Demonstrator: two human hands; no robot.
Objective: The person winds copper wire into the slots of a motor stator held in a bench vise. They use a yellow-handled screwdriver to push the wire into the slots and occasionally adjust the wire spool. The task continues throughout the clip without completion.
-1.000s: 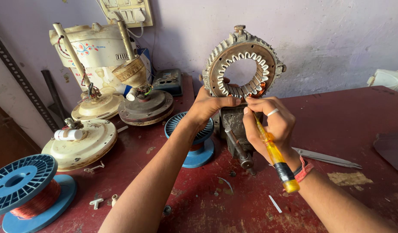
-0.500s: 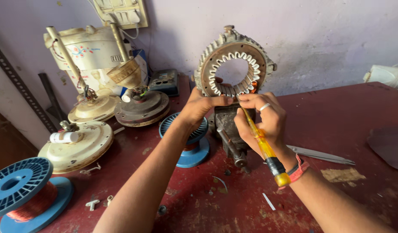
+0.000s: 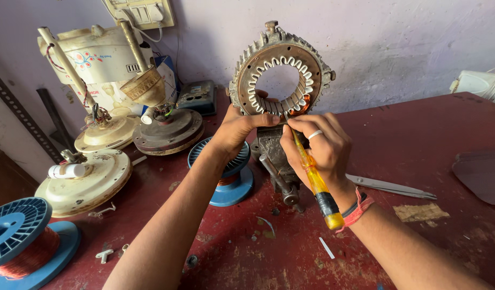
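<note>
Left hand [image 3: 237,131] grips stator ring [image 3: 280,78] | right hand [image 3: 321,150] clenches yellow screwdriver [image 3: 312,177], tip at ring's lower slots | steady ring, pry gently beside copper winding [image 3: 302,103]

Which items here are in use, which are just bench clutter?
In use:
- stator ring clamped upright in the bench vise
- left hand steadying its lower rim
- right hand holding the yellow screwdriver

Lying about:
- blue wire spools
- fan housings
- scissors
</note>
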